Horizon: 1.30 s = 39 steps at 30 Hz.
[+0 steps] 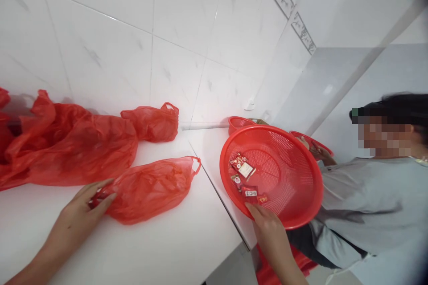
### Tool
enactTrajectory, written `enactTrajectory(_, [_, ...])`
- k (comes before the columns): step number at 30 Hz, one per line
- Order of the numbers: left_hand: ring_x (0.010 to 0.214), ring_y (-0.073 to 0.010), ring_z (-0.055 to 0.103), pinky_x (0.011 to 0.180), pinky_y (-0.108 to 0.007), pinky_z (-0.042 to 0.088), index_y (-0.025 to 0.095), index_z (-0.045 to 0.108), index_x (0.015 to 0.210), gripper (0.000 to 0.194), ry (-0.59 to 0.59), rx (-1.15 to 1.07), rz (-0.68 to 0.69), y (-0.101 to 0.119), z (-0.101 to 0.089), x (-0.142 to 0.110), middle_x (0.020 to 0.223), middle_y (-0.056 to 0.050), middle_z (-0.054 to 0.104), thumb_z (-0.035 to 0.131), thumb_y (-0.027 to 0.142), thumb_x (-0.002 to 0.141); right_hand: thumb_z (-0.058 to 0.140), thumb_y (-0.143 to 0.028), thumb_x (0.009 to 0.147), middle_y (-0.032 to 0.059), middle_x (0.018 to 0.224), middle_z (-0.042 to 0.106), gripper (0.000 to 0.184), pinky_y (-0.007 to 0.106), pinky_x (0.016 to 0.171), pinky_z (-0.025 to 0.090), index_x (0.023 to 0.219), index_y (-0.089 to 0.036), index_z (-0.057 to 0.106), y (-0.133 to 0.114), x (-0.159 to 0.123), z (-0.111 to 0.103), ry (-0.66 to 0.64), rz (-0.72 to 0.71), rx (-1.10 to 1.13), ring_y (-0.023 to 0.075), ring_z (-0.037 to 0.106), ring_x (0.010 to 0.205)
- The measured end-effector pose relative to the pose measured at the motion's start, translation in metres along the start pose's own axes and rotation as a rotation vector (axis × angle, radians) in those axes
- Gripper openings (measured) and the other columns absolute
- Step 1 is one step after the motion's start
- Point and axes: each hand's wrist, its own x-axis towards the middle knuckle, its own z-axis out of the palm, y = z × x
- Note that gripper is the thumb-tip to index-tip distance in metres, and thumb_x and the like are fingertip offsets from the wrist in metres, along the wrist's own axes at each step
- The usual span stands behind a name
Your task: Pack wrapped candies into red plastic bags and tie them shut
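My left hand [87, 207] is closed on the near end of a red plastic bag [150, 189], which lies on the white table [160, 249]. What the bag contains cannot be made out through the film. My right hand [265, 220] grips the near rim of a large red plastic basket [290, 187], thumb over the edge. The basket is tilted toward me. Several small wrapped packets [249, 191] rest at its left side, and a red and cream packet [244, 168] lies just above them.
More red bags [83, 147] lie along the tiled wall, a smaller one [154, 122] among them. A smaller red basket [237, 122] stands behind the large one. At right, a person in a grey shirt [371, 200] has their hands at another red basket [324, 144].
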Motion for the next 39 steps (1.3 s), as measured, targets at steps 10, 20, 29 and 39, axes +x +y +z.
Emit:
enactTrajectory(10, [0.087,-0.0199,0.061,0.087,-0.033,0.048,0.021,0.056,0.12,0.052,0.005,0.077,0.003,-0.007,0.001,0.008,0.11,-0.005,0.062,0.052,0.049,0.076,0.039,-0.001,0.077,0.0077,0.102,0.068,0.054,0.03,0.078,0.048,0.124,-0.022,0.055,0.008,0.005,-0.033,-0.058,-0.007,0.198,0.0199,0.063,0.088])
enactTrajectory(20, [0.098,-0.0242,0.059,0.092,-0.04,0.045,0.014,0.056,0.119,0.051,0.03,-0.03,0.059,0.003,0.0,0.001,0.116,-0.012,0.06,0.052,0.042,0.076,0.035,-0.012,0.083,0.0118,0.11,0.066,0.043,0.038,0.085,0.049,0.118,-0.015,0.059,0.034,0.012,-0.026,-0.083,-0.047,0.259,0.0243,0.063,0.098])
enactTrajectory(29, [0.095,-0.0199,0.06,0.087,-0.031,0.046,0.016,0.058,0.117,0.045,0.06,-0.005,0.088,-0.006,0.007,0.001,0.114,-0.01,0.063,0.051,0.036,0.078,0.037,-0.029,0.087,0.0123,0.11,0.066,0.04,0.042,0.08,0.051,0.117,-0.016,0.06,0.045,0.013,-0.015,-0.033,-0.078,0.237,0.0283,0.064,0.096])
enactTrajectory(39, [0.094,-0.0201,0.06,0.087,-0.031,0.047,0.016,0.058,0.117,0.046,0.075,-0.012,0.099,-0.009,0.006,0.002,0.114,-0.009,0.063,0.051,0.037,0.077,0.041,-0.028,0.087,0.0108,0.109,0.067,0.037,0.039,0.081,0.05,0.117,-0.017,0.059,0.045,0.014,-0.014,-0.015,-0.086,0.275,0.0259,0.064,0.096])
